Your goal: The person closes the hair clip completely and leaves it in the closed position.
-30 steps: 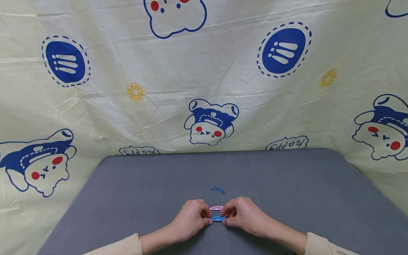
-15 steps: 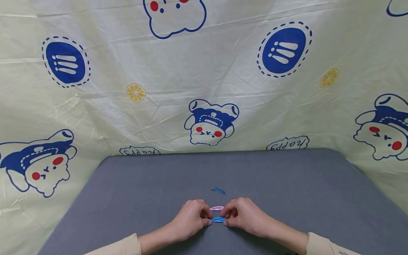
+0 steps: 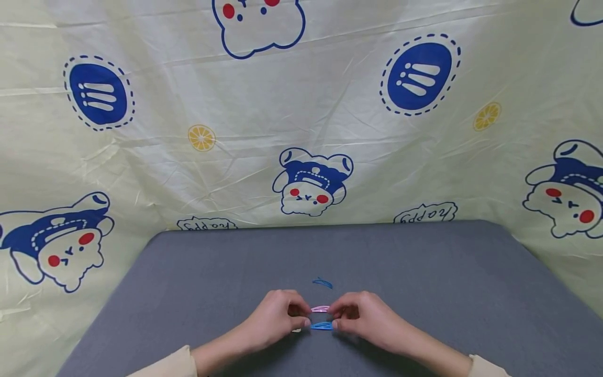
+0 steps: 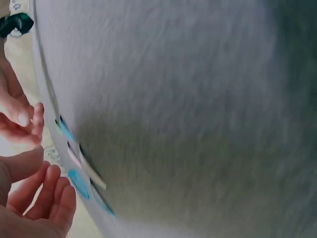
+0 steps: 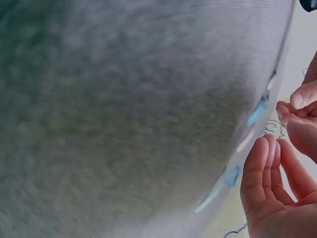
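A blue snap hair clip (image 3: 322,326) lies on the grey table between my two hands, with a pink hair clip (image 3: 320,309) just beyond it. Farther out is another blue hair clip (image 3: 322,283). My left hand (image 3: 279,318) hovers by the near clip's left end, thumb and fingers apart. Part of a cream hair clip (image 3: 296,330) shows beneath it. On the other side, my right hand (image 3: 365,318) has its thumb beside the clip's right end. Both wrist views show loosely bent fingers holding nothing, and a light green clip (image 5: 208,199) near the right hand.
The grey tabletop (image 3: 212,272) stretches out around the clips. Behind it hangs a pale printed cloth (image 3: 264,99) that meets the table's far edge and drapes past both sides.
Both hands have loosened from the near blue clip, their thumbs and fingers spreading. My left hand has shifted slightly left, exposing the cream clip. The clips stay lying in a row.
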Motion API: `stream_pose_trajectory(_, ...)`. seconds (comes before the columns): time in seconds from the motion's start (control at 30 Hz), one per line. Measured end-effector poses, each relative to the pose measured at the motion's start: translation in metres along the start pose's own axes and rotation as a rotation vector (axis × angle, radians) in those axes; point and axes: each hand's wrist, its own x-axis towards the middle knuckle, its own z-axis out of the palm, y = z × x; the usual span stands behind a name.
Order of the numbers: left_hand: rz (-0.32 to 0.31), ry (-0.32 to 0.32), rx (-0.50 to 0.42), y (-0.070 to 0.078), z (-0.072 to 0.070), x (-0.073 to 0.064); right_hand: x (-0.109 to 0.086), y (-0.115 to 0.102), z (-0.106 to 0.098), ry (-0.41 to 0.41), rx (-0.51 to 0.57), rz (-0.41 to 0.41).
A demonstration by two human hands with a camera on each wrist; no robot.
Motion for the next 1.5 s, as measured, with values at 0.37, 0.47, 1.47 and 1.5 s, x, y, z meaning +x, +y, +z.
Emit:
stream_pose_trajectory(0.37, 0.050, -0.016, 0.042, -0.006, -0.025, 0.017, 0.002, -0.010, -0.014, 0.115, -0.113, -0.032)
stream_pose_trajectory(0.47, 0.049, -0.015, 0.053, -0.010, -0.032, 0.023, 0.004, -0.010, -0.018, 0.146, -0.145, -0.017)
stream_pose_trajectory(1.47, -0.082, -0.149, -0.046, -0.047, -0.032, 0.083, 0.058, 0.023, -0.027, 0.074, -0.196, -0.006)
stream_pose_trajectory(1.5, -0.091, -0.151, -0.055, -0.047, -0.031, 0.083, 0.059, 0.024, -0.027, 0.076, -0.195, -0.006)
